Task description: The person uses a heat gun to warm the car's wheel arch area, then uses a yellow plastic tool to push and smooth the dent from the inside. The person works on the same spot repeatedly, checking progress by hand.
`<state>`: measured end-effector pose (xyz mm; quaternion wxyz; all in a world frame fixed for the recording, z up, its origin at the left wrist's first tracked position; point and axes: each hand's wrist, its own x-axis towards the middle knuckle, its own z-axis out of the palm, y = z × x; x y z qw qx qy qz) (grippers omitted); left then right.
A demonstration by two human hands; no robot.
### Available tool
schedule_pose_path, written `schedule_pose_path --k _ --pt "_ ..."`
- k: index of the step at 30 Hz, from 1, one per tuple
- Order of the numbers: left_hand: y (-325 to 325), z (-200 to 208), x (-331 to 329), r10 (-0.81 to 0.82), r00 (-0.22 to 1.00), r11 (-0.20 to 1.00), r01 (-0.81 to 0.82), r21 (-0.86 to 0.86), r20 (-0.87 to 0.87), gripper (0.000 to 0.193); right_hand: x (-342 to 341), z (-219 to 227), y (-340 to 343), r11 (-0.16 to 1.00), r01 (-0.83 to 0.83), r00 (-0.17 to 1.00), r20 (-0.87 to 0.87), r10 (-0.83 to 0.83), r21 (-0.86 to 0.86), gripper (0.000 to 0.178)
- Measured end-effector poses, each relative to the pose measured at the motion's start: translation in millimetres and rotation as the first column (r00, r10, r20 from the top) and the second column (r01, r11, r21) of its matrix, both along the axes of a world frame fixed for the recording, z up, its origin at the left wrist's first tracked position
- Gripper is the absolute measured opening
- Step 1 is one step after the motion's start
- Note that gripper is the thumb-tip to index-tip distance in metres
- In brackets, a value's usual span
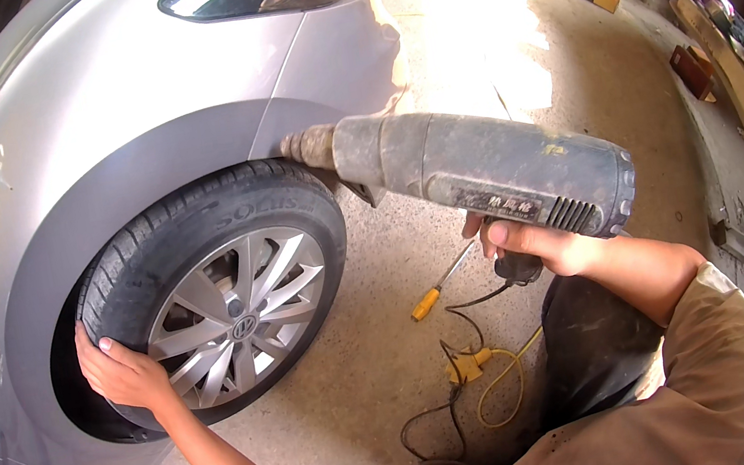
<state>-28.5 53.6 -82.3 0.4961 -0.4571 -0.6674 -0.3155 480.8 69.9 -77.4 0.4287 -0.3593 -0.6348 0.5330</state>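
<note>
Sunlight is falling across a concrete floor [415, 255], where a silver car [143, 74] is standing beside the crouching person. The right hand [539, 245] is closing around the grip of a dark heat gun [477, 157], which is hanging in the air with its nozzle [310, 148] pointing at the front wheel arch; whether the nozzle is touching the bodywork, I cannot tell. The left hand [127, 374] is spreading over the tyre [146, 278], thumb on its sidewall. The gun is looking bulky, stiff and probably front-heavy, so the grip seems the safest hold, the metal nozzle possibly being hot. The tyre is likely feeling firm and grippy. The arch edge is curving closely over the tread, leaving little room there, while open floor is lying beyond the wheel; below, a black cord [471, 302] is trailing near a yellow-handled screwdriver [425, 304].
</note>
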Motion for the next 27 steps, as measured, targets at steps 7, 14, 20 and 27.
schedule_pose_path --k 7,14,20,27 --pt "-0.2 -0.2 0.0 0.002 1.0 1.0 -0.002 -0.001 0.006 0.044 2.8 1.4 2.2 1.0 0.02 0.997 0.069 -0.019 -0.005 0.032" --pt "1.5 -0.1 1.7 0.0 1.0 1.0 0.0 -0.001 0.006 0.046 2.5 0.4 0.6 0.999 -0.048 0.996 0.081 0.047 0.004 0.035" --pt "-0.3 0.4 0.0 0.001 1.0 1.0 -0.001 0.0 0.002 0.046 -0.4 0.7 0.3 0.998 0.042 0.999 0.014 -0.043 0.037 0.033" --pt "0.8 0.6 2.4 0.0 1.0 1.0 0.0 0.0 0.001 0.045 0.6 -5.0 2.0 1.0 0.018 0.999 0.035 -0.018 -0.001 0.031"
